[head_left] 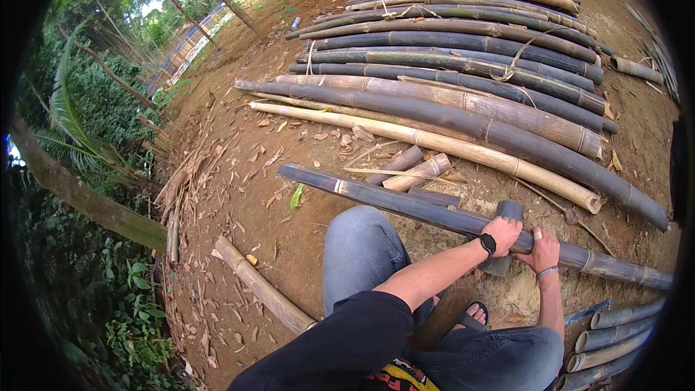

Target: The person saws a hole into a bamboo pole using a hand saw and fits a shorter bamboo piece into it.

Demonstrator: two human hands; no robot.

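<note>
A long dark bamboo pole lies across in front of me, slanting from the middle left down to the right edge. My left hand, with a black watch on its wrist, is closed over the pole. Just right of it, my right hand grips the same pole, thumb up; a bracelet circles that wrist. Beneath the hands a short dark bamboo piece sits crosswise under the pole. Pale sawdust-like bits lie on the ground around it. Some of the fingers are hidden behind the pole.
Many bamboo poles lie in rows beyond, a pale pole nearest. Short bamboo offcuts lie before them. Cut poles are stacked lower right, by a thin bluish strip. Another bamboo length rests left of my knee. Bushes border the left.
</note>
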